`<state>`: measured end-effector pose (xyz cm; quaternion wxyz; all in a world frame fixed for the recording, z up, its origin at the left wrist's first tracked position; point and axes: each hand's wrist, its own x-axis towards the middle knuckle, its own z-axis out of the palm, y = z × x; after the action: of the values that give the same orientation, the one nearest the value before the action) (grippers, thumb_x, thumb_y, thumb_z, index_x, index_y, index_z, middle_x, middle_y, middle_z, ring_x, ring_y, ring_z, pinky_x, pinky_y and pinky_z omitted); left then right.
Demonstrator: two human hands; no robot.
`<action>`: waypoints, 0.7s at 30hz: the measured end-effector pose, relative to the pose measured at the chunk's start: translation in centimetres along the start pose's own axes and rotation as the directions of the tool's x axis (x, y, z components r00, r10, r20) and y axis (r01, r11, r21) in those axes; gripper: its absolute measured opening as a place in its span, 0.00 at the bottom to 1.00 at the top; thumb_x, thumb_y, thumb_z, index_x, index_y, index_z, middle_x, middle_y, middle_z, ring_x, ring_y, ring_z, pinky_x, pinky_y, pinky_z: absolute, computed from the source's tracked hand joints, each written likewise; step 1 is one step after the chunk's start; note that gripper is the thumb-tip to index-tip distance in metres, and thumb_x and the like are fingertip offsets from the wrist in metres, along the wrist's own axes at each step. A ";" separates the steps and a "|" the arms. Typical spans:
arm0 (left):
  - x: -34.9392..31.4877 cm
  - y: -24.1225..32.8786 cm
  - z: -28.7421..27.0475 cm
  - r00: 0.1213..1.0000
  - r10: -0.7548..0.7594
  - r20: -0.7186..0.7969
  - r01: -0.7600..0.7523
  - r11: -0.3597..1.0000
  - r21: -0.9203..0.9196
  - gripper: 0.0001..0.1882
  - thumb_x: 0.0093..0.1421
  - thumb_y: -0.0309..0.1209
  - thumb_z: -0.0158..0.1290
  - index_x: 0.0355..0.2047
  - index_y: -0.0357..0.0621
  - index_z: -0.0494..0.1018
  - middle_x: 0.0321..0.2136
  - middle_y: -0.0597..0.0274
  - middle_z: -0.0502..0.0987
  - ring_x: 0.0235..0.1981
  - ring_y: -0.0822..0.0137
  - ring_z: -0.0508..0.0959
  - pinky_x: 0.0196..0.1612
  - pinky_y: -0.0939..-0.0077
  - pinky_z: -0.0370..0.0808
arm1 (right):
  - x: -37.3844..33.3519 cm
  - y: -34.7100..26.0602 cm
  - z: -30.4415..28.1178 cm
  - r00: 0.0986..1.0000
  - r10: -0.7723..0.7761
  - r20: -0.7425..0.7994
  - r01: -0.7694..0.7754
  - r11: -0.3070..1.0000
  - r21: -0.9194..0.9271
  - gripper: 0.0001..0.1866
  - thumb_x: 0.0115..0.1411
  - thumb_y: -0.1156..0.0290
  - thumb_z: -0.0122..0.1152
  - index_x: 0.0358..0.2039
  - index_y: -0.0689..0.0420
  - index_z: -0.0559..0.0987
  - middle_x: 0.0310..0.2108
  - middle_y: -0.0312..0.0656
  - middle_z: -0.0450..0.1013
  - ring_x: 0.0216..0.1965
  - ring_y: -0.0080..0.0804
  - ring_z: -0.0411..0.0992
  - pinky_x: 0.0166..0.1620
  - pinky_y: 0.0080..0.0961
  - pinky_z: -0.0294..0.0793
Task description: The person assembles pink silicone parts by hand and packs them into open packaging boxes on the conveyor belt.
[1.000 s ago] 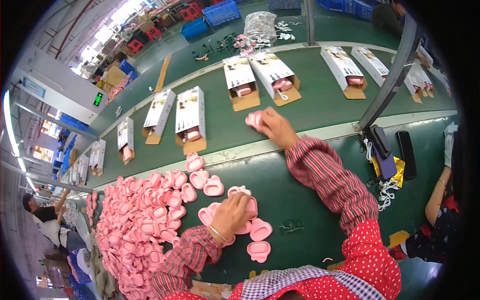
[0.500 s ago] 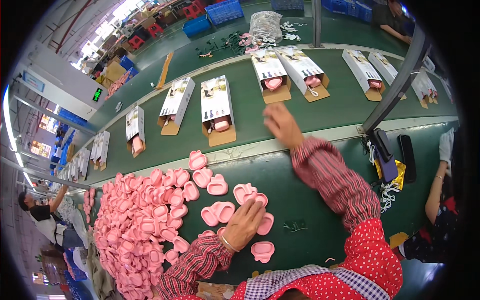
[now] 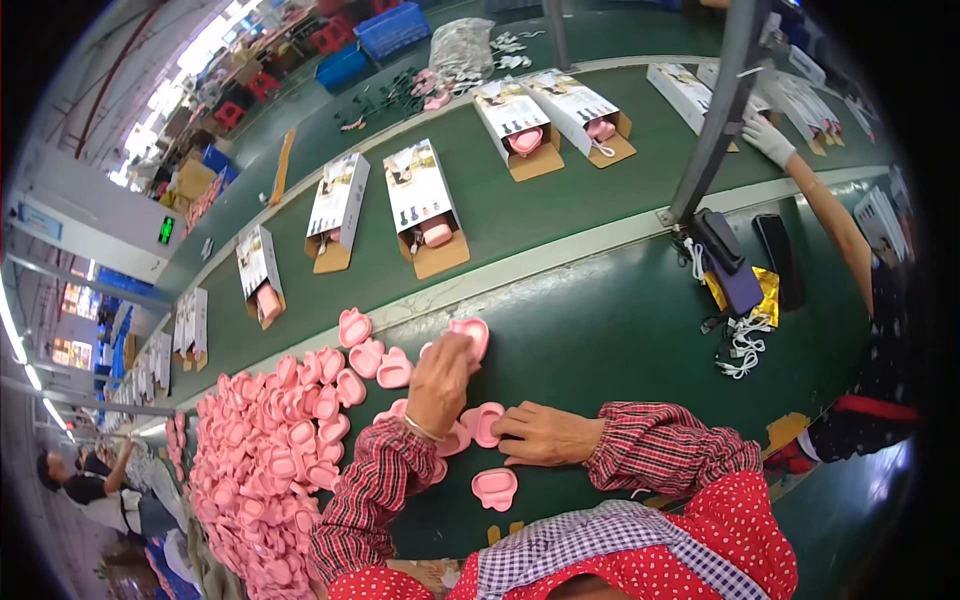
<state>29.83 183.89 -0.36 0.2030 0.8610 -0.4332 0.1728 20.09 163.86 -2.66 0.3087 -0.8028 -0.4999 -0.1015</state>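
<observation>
Pink pieces smooth, matt, rubbery-looking; boxes smooth printed card; sleeves woven cloth; post grey metal.

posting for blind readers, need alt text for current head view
A person's left hand and right hand each touch a pink piece over a green table, beside a large pile of similar pieces. Open white boxes lie beyond.

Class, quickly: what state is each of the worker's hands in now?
Left hand: fingers over a pink piece; grip unclear.
Right hand: fingertips at another pink piece; grip unclear.
</observation>
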 end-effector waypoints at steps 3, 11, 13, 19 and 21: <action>6.2 -1.6 -0.4 0.984 0.042 -0.172 -0.053 0.997 -0.059 0.07 0.51 0.23 0.55 0.29 0.38 0.68 0.36 0.54 0.73 0.39 0.51 0.73 0.42 0.59 0.71 | 0.0 -0.4 0.8 0.998 0.015 -0.053 -0.018 0.998 -0.055 0.12 0.53 0.66 0.62 0.35 0.56 0.73 0.41 0.42 0.67 0.39 0.36 0.68 0.38 0.32 0.68; 8.0 -13.2 5.0 0.862 -0.386 -0.330 0.205 0.859 -0.469 0.07 0.51 0.28 0.59 0.30 0.39 0.74 0.47 0.51 0.73 0.48 0.50 0.73 0.50 0.60 0.71 | 4.4 -4.0 4.7 0.979 -0.090 -0.183 0.106 0.991 0.084 0.07 0.58 0.74 0.50 0.37 0.59 0.68 0.37 0.46 0.66 0.36 0.44 0.69 0.33 0.35 0.70; 9.7 -11.0 5.4 0.902 -0.219 -0.373 0.159 0.970 -0.183 0.06 0.53 0.26 0.58 0.28 0.39 0.73 0.49 0.52 0.71 0.50 0.49 0.71 0.52 0.58 0.69 | 3.4 -5.3 5.1 0.998 -0.004 -0.066 0.011 0.994 0.104 0.14 0.52 0.70 0.58 0.38 0.58 0.68 0.40 0.49 0.64 0.41 0.50 0.66 0.39 0.43 0.68; 14.1 -6.4 1.1 0.874 -0.223 -0.432 0.161 0.971 -0.175 0.08 0.57 0.24 0.56 0.36 0.35 0.70 0.49 0.48 0.69 0.52 0.47 0.68 0.54 0.58 0.66 | 4.0 -8.6 -0.3 0.993 0.063 -0.103 -0.057 0.996 0.063 0.12 0.53 0.70 0.57 0.36 0.59 0.68 0.39 0.48 0.64 0.41 0.47 0.67 0.38 0.41 0.69; 14.8 -2.8 -0.6 0.887 -0.226 -0.403 0.123 0.957 -0.264 0.14 0.56 0.23 0.56 0.42 0.35 0.68 0.49 0.45 0.68 0.53 0.46 0.67 0.56 0.57 0.65 | 2.7 -8.5 -2.2 0.986 0.064 -0.155 -0.053 0.996 0.070 0.11 0.53 0.70 0.57 0.35 0.59 0.68 0.39 0.47 0.65 0.41 0.45 0.67 0.38 0.40 0.69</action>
<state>40.44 175.72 6.60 0.4069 0.8078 -0.3153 0.2873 14.31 167.22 3.69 0.3763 -0.7960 -0.4534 -0.1387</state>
